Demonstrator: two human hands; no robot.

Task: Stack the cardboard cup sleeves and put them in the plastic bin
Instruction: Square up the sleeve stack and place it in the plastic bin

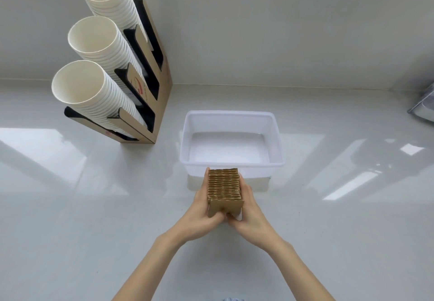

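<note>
A stack of sleeves (224,186) is clasped between the two hands near the middle of the view, just on the near side of the bin (231,115). The left hand (202,209) is pressed flat against the left side of the stack and the right hand (249,206) against its right side, with the fingers laid along the sides towards the far end and both thumbs brought together on the nearest sleeve. The stack is seen from above, so that the brown corrugated edges are shown as a tight row of ridges, and the near face is shown as a plain cardboard panel with a curved cut along its lower edge. Whether the stack is resting on the counter (82,206) or is held just above it cannot be told. The far end of the stack is overlapped with the near wall of the bin in the view. The bin is a translucent white rectangular tub with nothing seen inside it, set on the glossy pale counter. To the far left, well apart from the bin, a cardboard rack (162,103) is stood against the wall, and three tilted stacks of white cups (94,89) are held in its slots, one above the other, with their open mouths turned towards the camera. At the far right edge a metal object (424,106) is partly seen.
</note>
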